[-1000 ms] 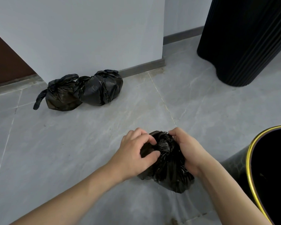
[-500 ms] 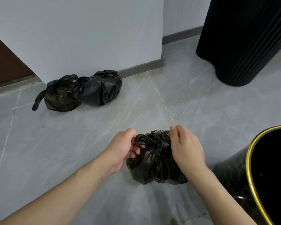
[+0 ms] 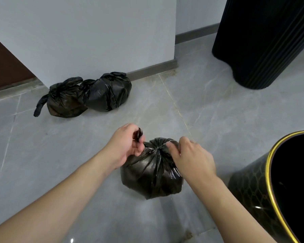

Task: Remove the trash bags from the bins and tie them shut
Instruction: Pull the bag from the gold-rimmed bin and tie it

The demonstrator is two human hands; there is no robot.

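On the grey tiled floor [image 3: 218, 120], a tall ribbed black bin [image 3: 263, 41] is standing at the far right, and a gold-rimmed black bin [image 3: 253, 186] is sitting at the near right edge, its opening showing dark. Against the white wall [image 3: 81, 32], two tied black bags [image 3: 88, 97] are lying side by side, touching each other. Between the forearms, a black trash bag [image 3: 153, 174] is resting on the floor just left of the gold-rimmed bin, its gathered neck pointing up and slightly away from the camera, its body rounded with no clear long axis. The left hand [image 3: 125, 146] is reaching in from the lower left, wrist slightly bent, fingers curled together and pinching a twisted tail of the bag's neck pulled out to the left. The right hand [image 3: 191, 155] is coming in from the lower right, back facing up, fingertips pressed together and pinching the plastic at the neck's right side
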